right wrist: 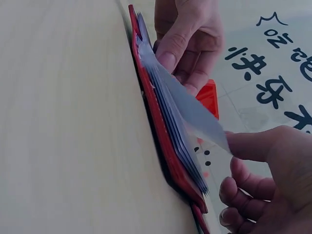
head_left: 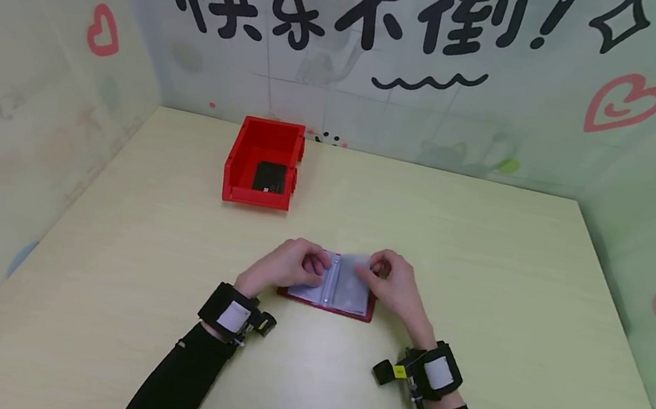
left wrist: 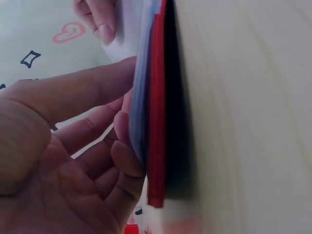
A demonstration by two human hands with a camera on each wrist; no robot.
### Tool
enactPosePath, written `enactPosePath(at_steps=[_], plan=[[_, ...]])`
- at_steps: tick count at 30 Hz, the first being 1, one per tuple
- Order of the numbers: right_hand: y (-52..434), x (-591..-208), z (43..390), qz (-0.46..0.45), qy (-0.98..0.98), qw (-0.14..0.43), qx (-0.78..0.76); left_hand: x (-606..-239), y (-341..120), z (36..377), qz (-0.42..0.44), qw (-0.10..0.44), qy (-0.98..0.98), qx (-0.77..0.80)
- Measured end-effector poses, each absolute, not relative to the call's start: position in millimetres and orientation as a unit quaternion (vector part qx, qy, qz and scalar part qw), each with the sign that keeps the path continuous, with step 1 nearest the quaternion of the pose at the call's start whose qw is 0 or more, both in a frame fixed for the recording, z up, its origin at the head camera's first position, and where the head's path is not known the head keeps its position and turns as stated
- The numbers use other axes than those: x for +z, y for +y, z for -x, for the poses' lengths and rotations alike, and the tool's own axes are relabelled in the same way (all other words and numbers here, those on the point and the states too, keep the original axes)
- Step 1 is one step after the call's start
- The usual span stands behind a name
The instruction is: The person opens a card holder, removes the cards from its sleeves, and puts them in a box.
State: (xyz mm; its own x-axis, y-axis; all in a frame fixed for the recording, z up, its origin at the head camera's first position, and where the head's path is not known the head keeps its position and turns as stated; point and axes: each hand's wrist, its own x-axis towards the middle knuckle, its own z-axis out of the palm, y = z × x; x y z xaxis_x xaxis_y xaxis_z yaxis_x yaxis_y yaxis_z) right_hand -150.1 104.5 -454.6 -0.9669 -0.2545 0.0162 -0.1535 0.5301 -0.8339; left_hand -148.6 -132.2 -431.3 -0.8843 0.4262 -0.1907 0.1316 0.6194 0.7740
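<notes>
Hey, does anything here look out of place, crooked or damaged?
Nothing stands out. The red card holder lies open and flat on the table, one clear sleeve lifted by the right hand; the red bin stands upright.

card album (head_left: pixel 333 290) on table (head_left: pixel 486 256), bin (head_left: pixel 264 163) behind it, left

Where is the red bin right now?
In the head view the red bin stands on the table at the far left, near the back wall, well beyond the open card holder under both hands.
</notes>
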Motion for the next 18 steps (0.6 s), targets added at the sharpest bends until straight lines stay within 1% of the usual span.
enactPosePath(at_steps=[4,9,14,18], plan=[[99.4,-452.0,148.6,0.126,0.861,0.043,-0.491,-430.8,-130.7,148.6,-0.151,0.186,0.881,0.409],[93.2,-454.0,146.9,0.134,0.847,0.032,-0.514,-430.6,-129.5,148.5,-0.153,0.179,0.882,0.409],[87.3,-455.5,145.8,0.123,0.826,0.051,-0.547,-432.6,-130.2,148.1,-0.153,0.171,0.882,0.412],[85.0,-458.4,146.1,0.151,0.815,0.069,-0.556,-434.0,-131.7,148.1,-0.152,0.169,0.879,0.419]])
